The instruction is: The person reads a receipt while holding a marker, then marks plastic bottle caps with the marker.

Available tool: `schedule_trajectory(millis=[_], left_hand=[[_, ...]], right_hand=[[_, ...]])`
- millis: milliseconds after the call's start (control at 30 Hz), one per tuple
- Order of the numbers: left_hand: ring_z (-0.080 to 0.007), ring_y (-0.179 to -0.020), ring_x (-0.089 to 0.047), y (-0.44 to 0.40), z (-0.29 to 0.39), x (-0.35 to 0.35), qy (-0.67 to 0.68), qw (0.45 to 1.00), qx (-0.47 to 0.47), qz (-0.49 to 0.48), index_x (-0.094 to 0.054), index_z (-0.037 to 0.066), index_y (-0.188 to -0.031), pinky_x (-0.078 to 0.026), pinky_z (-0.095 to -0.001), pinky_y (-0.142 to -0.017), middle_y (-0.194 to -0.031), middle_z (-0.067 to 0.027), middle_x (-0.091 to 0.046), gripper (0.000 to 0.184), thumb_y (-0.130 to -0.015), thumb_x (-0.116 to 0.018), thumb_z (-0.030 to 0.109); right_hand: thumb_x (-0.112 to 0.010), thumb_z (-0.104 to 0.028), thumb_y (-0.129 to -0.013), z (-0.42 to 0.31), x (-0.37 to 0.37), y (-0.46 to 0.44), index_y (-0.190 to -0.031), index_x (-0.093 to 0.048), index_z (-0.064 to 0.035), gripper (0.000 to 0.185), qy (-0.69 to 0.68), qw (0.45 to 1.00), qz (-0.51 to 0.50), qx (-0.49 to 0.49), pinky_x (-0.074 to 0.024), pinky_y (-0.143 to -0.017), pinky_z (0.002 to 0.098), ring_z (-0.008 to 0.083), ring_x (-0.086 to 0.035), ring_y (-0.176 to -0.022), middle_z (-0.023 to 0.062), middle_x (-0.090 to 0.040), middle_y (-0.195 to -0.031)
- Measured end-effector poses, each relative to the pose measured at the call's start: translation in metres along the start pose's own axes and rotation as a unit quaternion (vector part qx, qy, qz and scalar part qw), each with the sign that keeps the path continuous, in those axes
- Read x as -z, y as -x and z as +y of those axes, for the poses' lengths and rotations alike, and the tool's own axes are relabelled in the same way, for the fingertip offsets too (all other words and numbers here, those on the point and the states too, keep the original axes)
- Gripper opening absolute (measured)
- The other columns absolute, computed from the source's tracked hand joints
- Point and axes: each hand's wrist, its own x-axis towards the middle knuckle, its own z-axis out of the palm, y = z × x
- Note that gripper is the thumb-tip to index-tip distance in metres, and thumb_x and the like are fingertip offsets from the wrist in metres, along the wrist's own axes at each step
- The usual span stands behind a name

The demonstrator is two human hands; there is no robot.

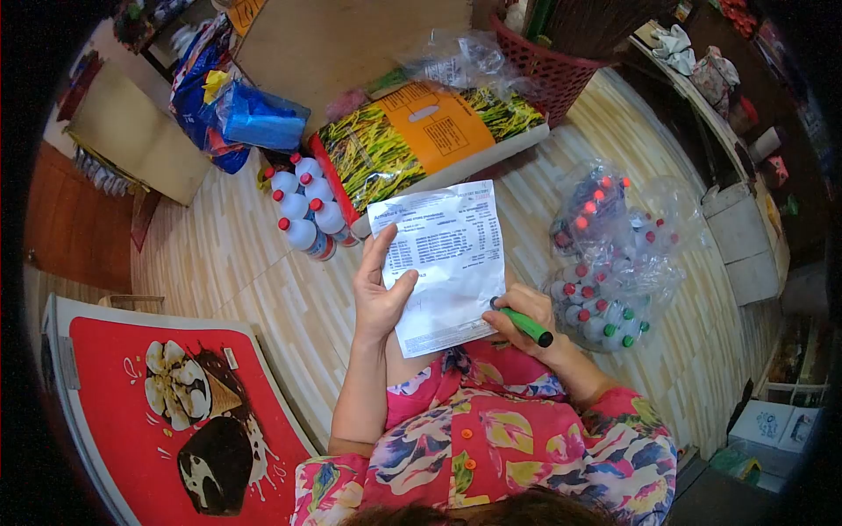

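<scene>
A printed paper receipt (443, 294) with several lines of text is held up in front of my lap. My left hand (382, 294) grips its left edge, thumb on the front. At the lower right corner, my right hand (529, 322) is closed around a green marker (524, 324) with a black end, and its fingers also meet the paper's edge. The marker lies slantwise, pointing up and left. Fingers behind the sheet are hidden.
White bottles with red caps (301, 232) stand on the floor at left, beside a rice-patterned box (377, 158). Plastic-wrapped bottles (605, 324) sit at right. A red basket (553, 79) is behind. A red ice-cream freezer (114, 394) fills the lower left.
</scene>
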Motion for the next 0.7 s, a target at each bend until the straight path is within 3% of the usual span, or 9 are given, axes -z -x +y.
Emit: schedule_trajectory(millis=[400,700], left_hand=[[-0.0201,-0.119,-0.044,0.004,-0.006,0.003,0.028,0.999,0.038,0.009,-0.05,-0.004,-0.123,-0.032,-0.0323,-0.102,-0.125,-0.0107,-0.048,0.053,-0.071,-0.061,-0.007],[-0.0202,-0.118,-0.046,0.004,-0.004,0.004,0.005,0.999,0.04,0.011,-0.047,-0.004,-0.125,-0.033,-0.0331,-0.102,-0.127,-0.0122,-0.049,0.057,-0.071,-0.064,-0.008]], right_hand=[[-0.074,-0.012,-0.069,0.005,-0.004,0.018,-0.077,-0.058,-0.0012,0.02,0.036,0.998,0.032,0.028,-0.038,-0.047,0.0357,0.0288,-0.05,-0.053,0.0126,-0.05,-0.062],[-0.073,-0.01,-0.07,0.007,-0.004,0.018,-0.08,-0.058,0.0001,0.021,0.026,0.998,0.031,0.038,-0.0375,-0.047,0.035,0.0271,-0.048,-0.052,0.0121,-0.049,-0.063]])
